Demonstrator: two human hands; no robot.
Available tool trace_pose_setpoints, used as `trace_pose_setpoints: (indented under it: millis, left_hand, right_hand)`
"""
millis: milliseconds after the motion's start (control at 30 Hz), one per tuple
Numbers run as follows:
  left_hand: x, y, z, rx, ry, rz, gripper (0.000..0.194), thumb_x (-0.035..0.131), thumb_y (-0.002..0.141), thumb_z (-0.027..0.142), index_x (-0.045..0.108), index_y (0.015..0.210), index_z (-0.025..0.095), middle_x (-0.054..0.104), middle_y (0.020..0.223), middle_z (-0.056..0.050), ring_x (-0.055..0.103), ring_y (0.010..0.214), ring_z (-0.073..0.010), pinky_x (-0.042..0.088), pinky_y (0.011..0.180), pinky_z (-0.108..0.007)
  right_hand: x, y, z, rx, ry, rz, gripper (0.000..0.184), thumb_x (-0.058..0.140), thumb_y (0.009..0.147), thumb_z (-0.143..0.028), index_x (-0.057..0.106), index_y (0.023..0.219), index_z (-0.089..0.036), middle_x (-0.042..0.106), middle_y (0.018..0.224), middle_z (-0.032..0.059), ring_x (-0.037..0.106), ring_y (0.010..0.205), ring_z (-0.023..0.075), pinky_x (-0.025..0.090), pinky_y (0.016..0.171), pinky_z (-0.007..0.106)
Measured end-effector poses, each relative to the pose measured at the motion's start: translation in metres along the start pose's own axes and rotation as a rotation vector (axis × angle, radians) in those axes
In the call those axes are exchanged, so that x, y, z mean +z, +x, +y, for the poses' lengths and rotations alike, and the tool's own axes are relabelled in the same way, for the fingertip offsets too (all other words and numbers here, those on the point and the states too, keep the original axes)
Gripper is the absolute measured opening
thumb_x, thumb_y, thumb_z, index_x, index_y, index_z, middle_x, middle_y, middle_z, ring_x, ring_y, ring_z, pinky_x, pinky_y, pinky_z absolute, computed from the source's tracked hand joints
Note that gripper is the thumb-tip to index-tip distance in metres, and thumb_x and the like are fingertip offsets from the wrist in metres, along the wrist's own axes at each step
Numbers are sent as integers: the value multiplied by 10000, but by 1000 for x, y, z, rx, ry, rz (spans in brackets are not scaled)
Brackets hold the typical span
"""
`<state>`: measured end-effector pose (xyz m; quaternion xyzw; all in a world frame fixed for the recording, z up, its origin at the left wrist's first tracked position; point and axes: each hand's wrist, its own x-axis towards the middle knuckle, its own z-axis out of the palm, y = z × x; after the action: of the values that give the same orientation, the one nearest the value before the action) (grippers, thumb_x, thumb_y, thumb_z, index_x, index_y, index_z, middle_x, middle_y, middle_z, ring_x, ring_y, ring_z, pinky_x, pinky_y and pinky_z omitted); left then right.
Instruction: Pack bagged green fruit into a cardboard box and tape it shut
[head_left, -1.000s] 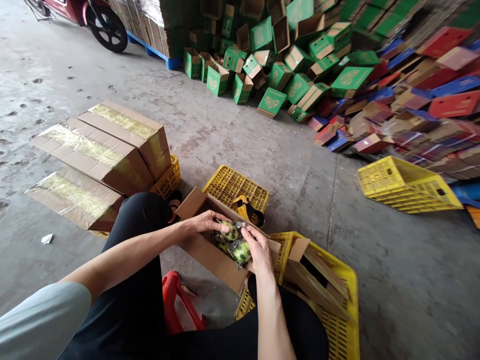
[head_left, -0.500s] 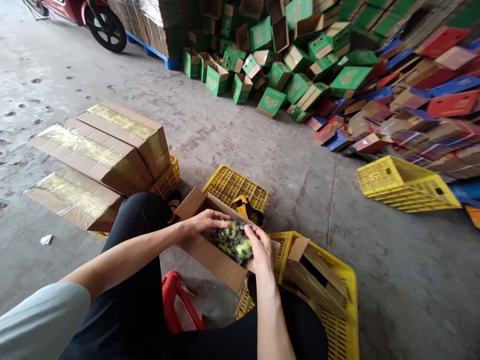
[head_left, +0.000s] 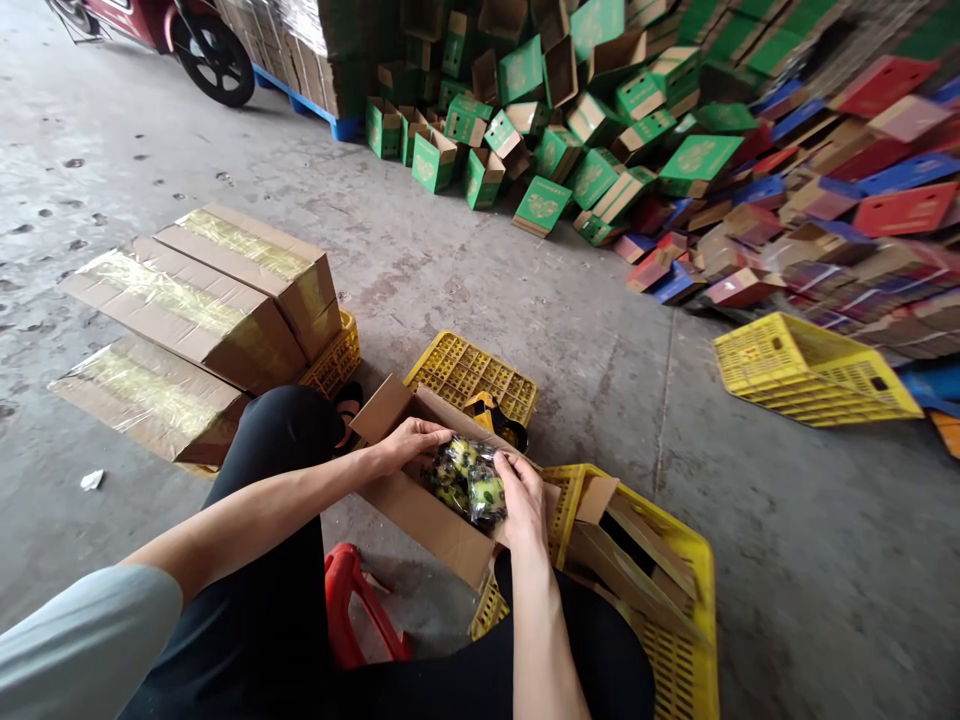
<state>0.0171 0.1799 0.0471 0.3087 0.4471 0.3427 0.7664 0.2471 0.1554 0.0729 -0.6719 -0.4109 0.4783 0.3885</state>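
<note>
Your left hand [head_left: 411, 443] has its fingertips closed on the upper left edge of a clear plastic bag [head_left: 466, 482] of green fruit; your right hand [head_left: 523, 490] grips the same bag at its right side, thumb on top of the plastic, with the other fingers mostly hidden from view; the bag is at the mouth of a long open box [head_left: 427, 522], between its raised flaps, though you cannot tell from here whether it rests on anything inside.

Just beyond that box lies a yellow and black tape dispenser [head_left: 489, 410], at the near corner of a gridded yellow crate [head_left: 450, 362]; to your right, by your knee, a larger yellow crate [head_left: 703, 585] holds folded brown cardboard [head_left: 637, 560]; a red stool [head_left: 343, 592] shows between your legs.

To your left sit three taped boxes [head_left: 266, 325], close together; farther off, green boxes [head_left: 544, 205] lie heaped at odd angles, with red and blue boxes [head_left: 904, 210] piled to their right; another yellow crate [head_left: 814, 370] stands on the floor [head_left: 600, 290] in front of these; a red scooter [head_left: 150, 25] is parked at the upper left.
</note>
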Motion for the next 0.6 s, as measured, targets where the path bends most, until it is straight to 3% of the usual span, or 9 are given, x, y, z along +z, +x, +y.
trace_pose_setpoints:
  millis: [167, 233, 333, 433, 600]
  left_hand:
    - [-3, 3, 4, -1, 43, -9, 589, 893, 656, 657, 752, 878, 130, 707, 807, -44, 631, 705, -135, 494, 664, -250]
    - [-2, 2, 6, -13, 39, -21, 568, 890, 675, 639, 740, 886, 133, 694, 815, -37, 622, 704, -128, 492, 663, -247]
    - [2, -2, 8, -40, 12, -73, 626, 892, 699, 612, 730, 1104, 162, 725, 943, -53, 655, 760, -143, 492, 674, -243]
    - [5, -6, 10, -32, 58, -98, 810, 953, 642, 547, 673, 1309, 184, 745, 967, -59, 669, 747, -155, 473, 644, -237]
    - [4, -5, 9, -45, 100, -99, 646, 935, 641, 591, 762, 1055, 127, 740, 814, -59, 646, 637, -146, 446, 589, -249]
  right_hand:
    - [-1, -3, -3, 15, 18, -28, 534, 775, 705, -697, 762, 881, -193, 767, 791, 46, 700, 760, 240, 552, 673, 321]
    - [-1, -4, -4, 9, 22, -31, 544, 784, 695, -699, 768, 886, -190, 768, 789, 47, 703, 756, 241, 557, 678, 327]
    - [1, -4, -5, -6, 31, -37, 536, 792, 703, -687, 775, 914, -194, 776, 817, 49, 713, 759, 239, 567, 695, 333]
    - [3, -5, -5, 0, 35, -73, 519, 783, 727, -680, 780, 927, -201, 785, 847, 53, 726, 770, 237, 575, 697, 327]
    - [5, -5, -4, 3, 25, -106, 554, 738, 754, -705, 796, 998, -211, 804, 891, 59, 747, 836, 254, 592, 723, 337]
